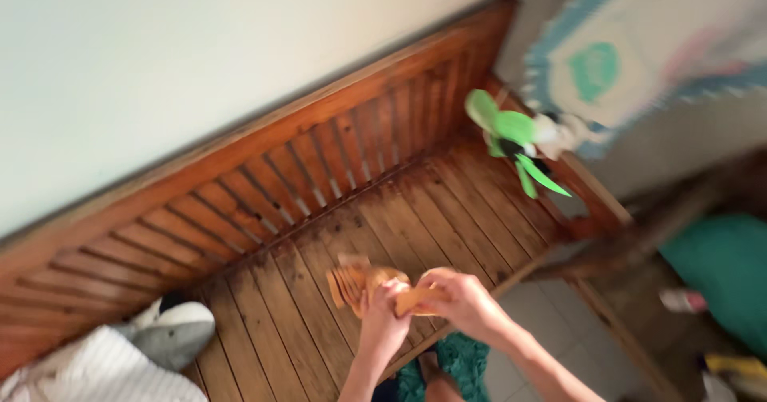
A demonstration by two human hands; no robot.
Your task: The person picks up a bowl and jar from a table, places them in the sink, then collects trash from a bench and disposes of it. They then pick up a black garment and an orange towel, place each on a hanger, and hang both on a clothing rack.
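Slatted wooden bed frame (447, 210) against a pale wall, my hands over its near edge.

My left hand (383, 314) and right hand (463, 298), forearms rising from 6 o'clock, both pinch a blurred tan folded thing (363, 282); it looks light, thin, bendable, best held by its edges.

Both hands meet over the slatted bench seat (447, 210), left hand (383, 322) just left of right hand (463, 302), w/ a small object (359, 282) between them, touching both. Bench backrest (240, 186) runs behind, along the wall (200, 50). Toy (515, 142) sits at bench's far right end; pillow (172, 334) + cloth (88, 370) lie at the near left.
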